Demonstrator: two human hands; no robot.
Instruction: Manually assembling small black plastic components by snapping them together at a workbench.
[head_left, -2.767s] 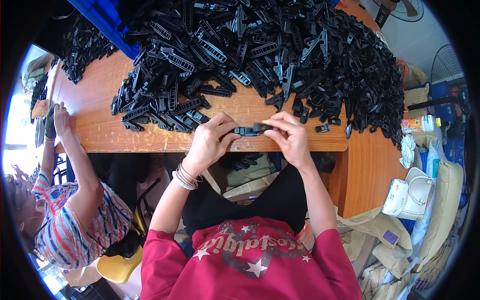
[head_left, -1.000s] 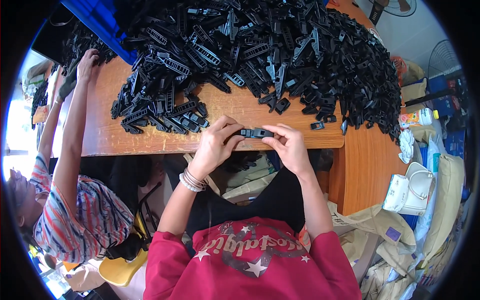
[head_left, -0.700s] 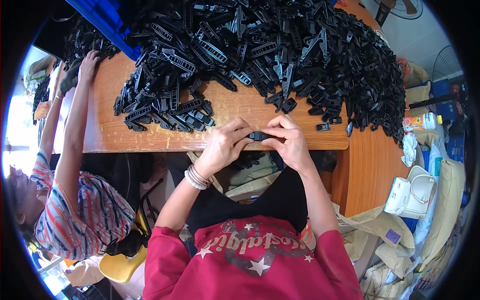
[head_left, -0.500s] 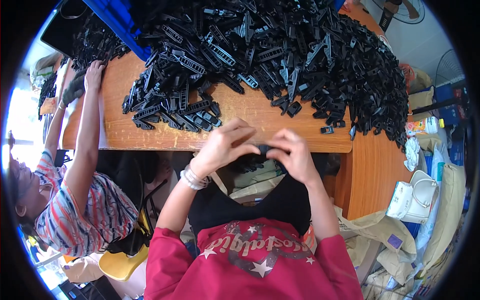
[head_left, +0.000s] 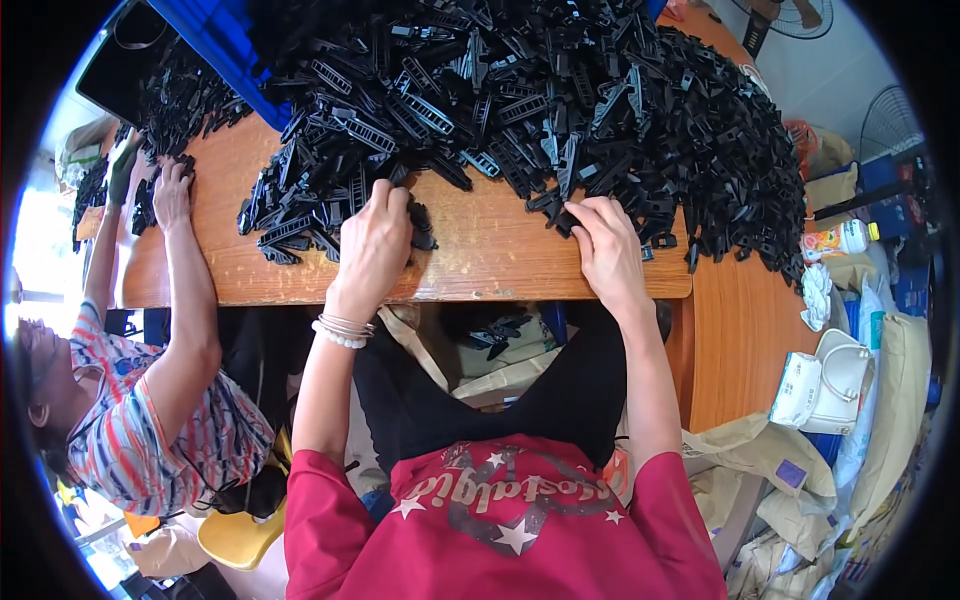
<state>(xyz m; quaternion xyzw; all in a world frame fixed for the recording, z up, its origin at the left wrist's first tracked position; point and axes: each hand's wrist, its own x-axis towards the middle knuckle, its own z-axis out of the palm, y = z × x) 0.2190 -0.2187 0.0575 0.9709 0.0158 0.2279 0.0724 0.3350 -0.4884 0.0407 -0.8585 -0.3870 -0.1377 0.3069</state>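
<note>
A large heap of black plastic parts (head_left: pixel 470 70) covers the far side of the wooden table. Long ladder-like pieces (head_left: pixel 365 132) lie at its left, and small blocky pieces (head_left: pixel 720 190) at its right. My left hand (head_left: pixel 372 245) is at the heap's near left edge, fingers curled down among the long pieces; its fingertips are partly hidden, so what they grip is unclear. With thumb and forefinger, my right hand (head_left: pixel 608 250) pinches a small black plastic part (head_left: pixel 562 218) at the near edge of the heap. Bare tabletop (head_left: pixel 480 235) shows between both hands.
Below the table edge, between my knees, an open paper bag (head_left: pixel 505 375) holds black pieces (head_left: pixel 492 332). At left, a co-worker's hands (head_left: pixel 172 195) reach over more black parts. A blue bin (head_left: pixel 225 55) stands behind; a white handbag (head_left: pixel 842 390) and sacks (head_left: pixel 895 410) are at right.
My hands were close together above the table edge, holding a small dark piece. They have parted and reached forward to the heap, and the piece is no longer between them.
</note>
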